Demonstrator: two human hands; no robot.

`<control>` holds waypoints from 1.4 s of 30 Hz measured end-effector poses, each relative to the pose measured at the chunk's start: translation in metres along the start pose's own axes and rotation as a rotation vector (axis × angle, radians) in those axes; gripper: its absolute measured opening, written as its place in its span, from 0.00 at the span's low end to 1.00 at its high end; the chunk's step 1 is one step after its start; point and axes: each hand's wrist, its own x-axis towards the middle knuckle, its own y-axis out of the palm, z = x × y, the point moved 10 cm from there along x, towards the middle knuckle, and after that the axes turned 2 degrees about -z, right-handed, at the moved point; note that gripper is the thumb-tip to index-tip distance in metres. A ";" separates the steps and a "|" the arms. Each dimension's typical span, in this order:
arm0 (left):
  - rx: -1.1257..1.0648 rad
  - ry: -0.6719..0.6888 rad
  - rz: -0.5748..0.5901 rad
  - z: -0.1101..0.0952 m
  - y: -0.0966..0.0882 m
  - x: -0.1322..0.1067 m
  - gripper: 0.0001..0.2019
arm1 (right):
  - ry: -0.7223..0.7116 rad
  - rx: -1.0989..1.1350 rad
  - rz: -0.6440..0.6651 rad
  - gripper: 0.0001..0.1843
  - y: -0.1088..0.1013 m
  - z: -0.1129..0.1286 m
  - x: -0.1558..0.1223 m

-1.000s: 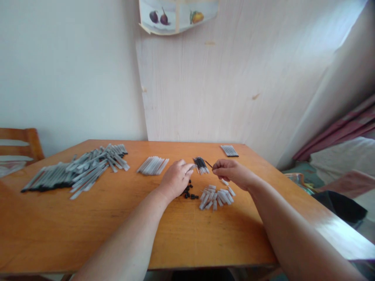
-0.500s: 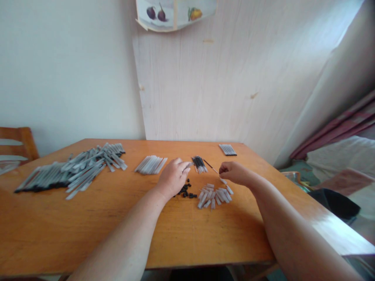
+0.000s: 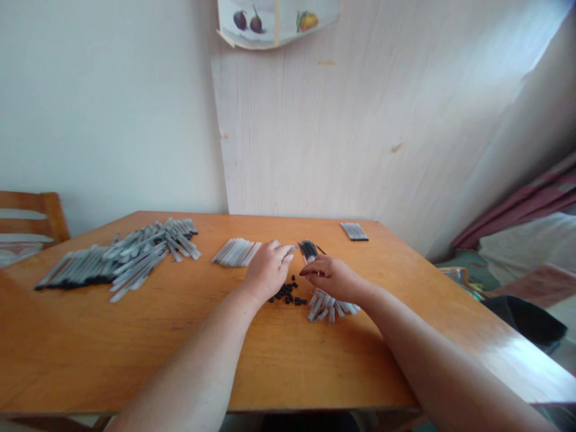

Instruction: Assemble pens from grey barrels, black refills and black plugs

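Note:
My left hand point(image 3: 269, 271) rests on the orange wooden table point(image 3: 135, 348) with its fingers curled round a thin grey pen tube. Just below it lie several small black plugs point(image 3: 287, 294). My right hand point(image 3: 332, 276) hovers over a heap of short grey caps point(image 3: 324, 307), its fingers pinched together; what they hold I cannot make out. A small bunch of black refills point(image 3: 308, 249) lies right behind both hands.
A large pile of grey pens point(image 3: 121, 259) covers the table's left part. A neat row of clear tubes point(image 3: 236, 252) lies left of my left hand, and a small set of pens point(image 3: 354, 231) sits at the back right. A wooden chair point(image 3: 33, 219) stands far left.
My right hand has moved left and down, from beside the refills to over the cap heap near my left hand. The left hand has stayed in place.

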 end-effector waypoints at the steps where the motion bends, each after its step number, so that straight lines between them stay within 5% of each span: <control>1: 0.000 -0.001 -0.003 0.000 0.000 0.000 0.15 | -0.011 -0.047 0.018 0.14 0.003 0.005 0.001; 10: -0.001 -0.019 0.004 0.001 0.001 0.000 0.15 | -0.001 -0.338 0.110 0.14 0.022 0.015 0.005; 20: 0.002 -0.018 0.012 -0.001 0.001 0.000 0.14 | 0.083 -0.244 0.090 0.07 0.024 0.002 0.004; 25: -0.040 -0.005 0.003 -0.003 0.000 0.000 0.14 | 0.130 -0.044 -0.031 0.07 0.006 -0.005 0.004; 34: -0.139 0.044 0.020 -0.009 0.004 -0.001 0.14 | 0.276 0.677 -0.301 0.08 -0.025 -0.025 0.000; 42: -0.117 0.076 0.041 -0.017 0.005 -0.001 0.13 | 0.269 0.838 -0.354 0.10 -0.031 -0.023 -0.003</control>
